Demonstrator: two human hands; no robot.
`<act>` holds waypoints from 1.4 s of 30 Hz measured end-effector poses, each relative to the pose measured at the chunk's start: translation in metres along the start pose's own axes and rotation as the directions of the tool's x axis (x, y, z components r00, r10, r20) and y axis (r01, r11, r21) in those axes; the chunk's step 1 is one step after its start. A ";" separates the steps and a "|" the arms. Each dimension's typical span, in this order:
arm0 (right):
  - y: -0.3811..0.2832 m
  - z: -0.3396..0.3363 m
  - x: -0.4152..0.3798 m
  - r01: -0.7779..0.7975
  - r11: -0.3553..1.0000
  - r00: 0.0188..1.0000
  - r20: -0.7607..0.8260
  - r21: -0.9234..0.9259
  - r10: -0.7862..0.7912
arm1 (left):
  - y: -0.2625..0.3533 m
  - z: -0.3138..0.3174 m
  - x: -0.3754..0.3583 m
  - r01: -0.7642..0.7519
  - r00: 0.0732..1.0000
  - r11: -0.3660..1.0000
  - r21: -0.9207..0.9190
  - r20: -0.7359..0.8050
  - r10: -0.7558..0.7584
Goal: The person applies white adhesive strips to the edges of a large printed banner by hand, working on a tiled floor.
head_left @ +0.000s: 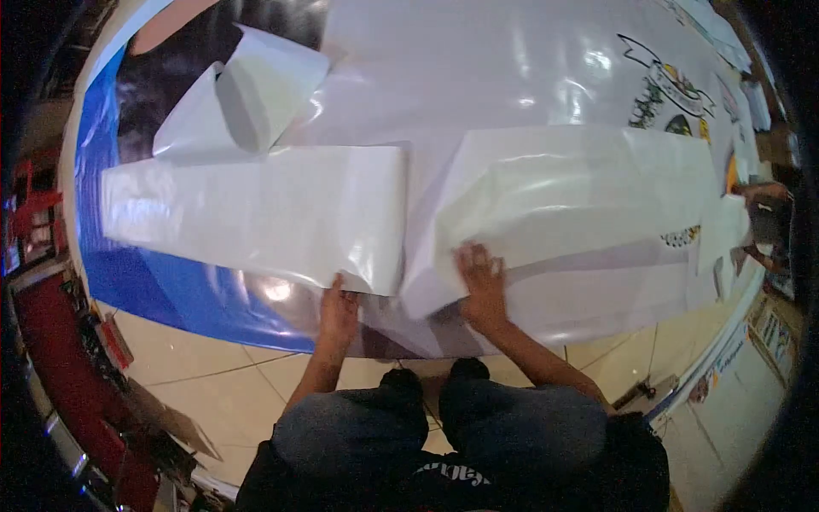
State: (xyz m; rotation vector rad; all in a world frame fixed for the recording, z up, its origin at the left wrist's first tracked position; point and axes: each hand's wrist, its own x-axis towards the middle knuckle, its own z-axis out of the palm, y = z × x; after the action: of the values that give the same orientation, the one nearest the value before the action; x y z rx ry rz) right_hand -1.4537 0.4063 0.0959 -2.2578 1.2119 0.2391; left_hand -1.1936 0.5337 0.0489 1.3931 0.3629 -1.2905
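Note:
Two white glossy sheets lie side by side on a large printed vinyl banner (pixel 409 77). My left hand (pixel 339 316) is at the near edge of the left white sheet (pixel 256 213), close to its right corner, with the fingers closed on that edge. Part of those fingers is hidden. My right hand (pixel 483 286) rests with fingers stretched out on the near left part of the right white sheet (pixel 563 188). That sheet is bent up in a broad curve, and its near left corner reaches toward the banner's front edge.
A curled white piece (pixel 273 85) stands up behind the left sheet. Blue print (pixel 162 286) covers the banner's left side, and black lettering and drawings (pixel 674 98) its right. Tiled floor (pixel 213 367) shows below. Someone's bare arm (pixel 166 26) is at the upper left.

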 end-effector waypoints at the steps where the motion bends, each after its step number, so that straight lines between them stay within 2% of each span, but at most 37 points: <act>1: 0.003 -0.012 0.001 -0.014 0.999 0.992 -0.123 0.032 0.017 | -0.009 -0.014 -0.004 0.028 0.998 0.992 0.124 0.058 -0.036; 2: 0.004 -0.030 0.002 -0.029 0.997 0.971 -0.236 0.067 0.044 | -0.017 -0.031 -0.018 0.059 0.952 0.951 0.305 0.269 -0.145; 3: 0.005 -0.054 0.003 0.017 0.992 0.932 -0.361 0.129 0.031 | -0.022 -0.041 -0.029 0.042 0.848 0.878 0.477 0.448 -0.284; 5: -0.001 -0.098 0.000 0.114 0.972 0.844 -0.536 0.206 0.014 | -0.009 0.018 -0.081 0.360 0.730 0.742 0.565 0.324 -0.601; 7: -0.001 -0.099 -0.008 0.200 0.958 0.799 -0.599 0.205 -0.039 | -0.018 0.054 -0.091 0.426 0.589 0.793 0.436 0.532 -0.609; 8: -0.001 -0.099 -0.011 0.243 0.949 0.774 -0.629 0.200 -0.065 | -0.027 0.074 -0.089 0.169 0.694 0.854 0.491 0.556 -0.457; 10: -0.006 -0.086 -0.022 0.323 0.946 0.811 -0.525 0.033 -0.258 | 0.008 0.121 -0.086 0.268 0.791 0.904 0.333 0.461 -0.403; 11: -0.004 -0.069 -0.028 0.337 0.941 0.847 -0.430 -0.022 -0.313 | 0.047 0.151 -0.088 0.570 0.754 0.820 0.052 0.363 -0.548; 13: -0.002 -0.037 -0.045 0.291 0.943 0.931 -0.182 -0.160 -0.318 | 0.050 0.139 -0.048 0.521 0.619 0.848 -0.101 0.729 -0.293; 14: -0.002 -0.025 -0.052 0.267 0.932 0.956 -0.053 -0.244 -0.288 | 0.056 0.138 -0.044 0.515 0.626 0.848 -0.126 0.731 -0.271; 16: -0.010 -0.012 -0.057 0.262 0.937 0.964 0.016 -0.230 -0.266 | 0.068 0.136 -0.037 0.170 0.800 0.984 0.055 0.575 -0.171; 17: -0.012 -0.006 -0.058 0.233 0.951 0.972 0.077 -0.204 -0.222 | 0.075 0.137 -0.035 -0.049 0.829 0.980 0.194 0.556 -0.068; 18: -0.011 0.000 -0.054 0.241 0.950 0.970 0.073 -0.197 -0.231 | 0.077 0.136 -0.029 -0.057 0.833 0.979 0.197 0.550 -0.063; 20: -0.010 0.011 -0.048 0.335 0.916 0.942 0.090 -0.220 -0.323 | 0.077 0.127 -0.018 -0.241 0.901 0.822 0.516 0.433 -0.008; 21: -0.009 0.015 -0.042 0.345 0.916 0.939 0.083 -0.207 -0.334 | 0.074 0.122 -0.017 -0.245 0.906 0.815 0.526 0.423 0.000; 23: -0.003 0.019 -0.024 0.330 0.899 0.944 0.093 -0.289 -0.317 | 0.067 0.118 -0.024 -0.369 0.927 0.379 0.849 0.364 0.088; 24: -0.002 0.019 -0.015 0.365 0.888 0.931 0.088 -0.279 -0.355 | 0.058 0.105 -0.016 -0.360 0.933 0.375 0.854 0.340 0.121; 26: -0.005 0.017 0.002 0.309 0.903 0.950 0.053 -0.298 -0.308 | 0.038 0.071 0.004 -0.273 0.942 0.600 0.752 0.337 0.007; 27: -0.008 0.019 0.012 0.327 0.890 0.942 0.030 -0.319 -0.335 | 0.040 0.068 -0.001 -0.264 0.952 0.602 0.754 0.303 0.038; 29: -0.026 0.012 0.033 0.394 0.868 0.916 0.057 -0.301 -0.396 | 0.046 0.069 -0.009 -0.333 0.942 0.512 0.792 0.306 0.140; 30: -0.033 0.005 0.042 0.417 0.858 0.907 0.080 -0.300 -0.413 | 0.044 0.060 0.003 -0.331 0.943 0.509 0.794 0.294 0.155; 32: -0.040 -0.003 0.046 0.462 0.847 0.886 0.091 -0.262 -0.455 | 0.041 0.047 0.035 -0.327 0.908 0.203 0.923 0.248 0.337; 33: -0.035 -0.001 0.044 0.463 0.842 0.886 0.111 -0.278 -0.450 | 0.051 0.042 0.042 -0.276 0.938 0.350 0.895 0.170 0.303; 34: -0.029 0.000 0.045 0.466 0.833 0.885 0.130 -0.299 -0.448 | 0.065 0.038 0.041 -0.252 0.934 0.368 0.895 0.125 0.334; 35: -0.018 0.002 0.044 0.461 0.830 0.887 0.128 -0.314 -0.445 | 0.082 0.030 0.040 -0.280 0.932 0.333 0.901 0.171 0.320; 37: 0.015 0.007 0.034 0.384 0.848 0.915 0.029 -0.366 -0.402 | 0.094 0.006 0.050 -0.263 0.956 0.439 0.859 0.172 0.237; 38: 0.033 0.006 0.031 0.323 0.853 0.941 0.040 -0.411 -0.337 | 0.095 -0.007 0.053 -0.252 0.962 0.499 0.829 0.159 0.222; 40: 0.073 0.004 0.027 0.197 0.884 0.980 0.047 -0.424 -0.196 | 0.096 -0.018 0.049 -0.270 0.944 0.466 0.842 0.137 0.299; 41: 0.099 0.010 0.020 0.158 0.910 0.978 -0.065 -0.384 -0.197 | 0.099 -0.023 0.048 -0.290 0.923 0.418 0.861 0.136 0.360; 42: 0.117 0.014 0.013 0.216 0.915 0.914 -0.259 -0.342 -0.313 | 0.104 -0.027 0.048 -0.289 0.884 0.353 0.890 0.106 0.456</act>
State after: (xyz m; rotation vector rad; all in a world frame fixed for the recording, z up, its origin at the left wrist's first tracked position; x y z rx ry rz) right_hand -1.5391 0.3540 0.0333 -2.7858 1.0493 -0.0401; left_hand -1.0801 0.5037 0.0549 2.3214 -0.6725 -0.9535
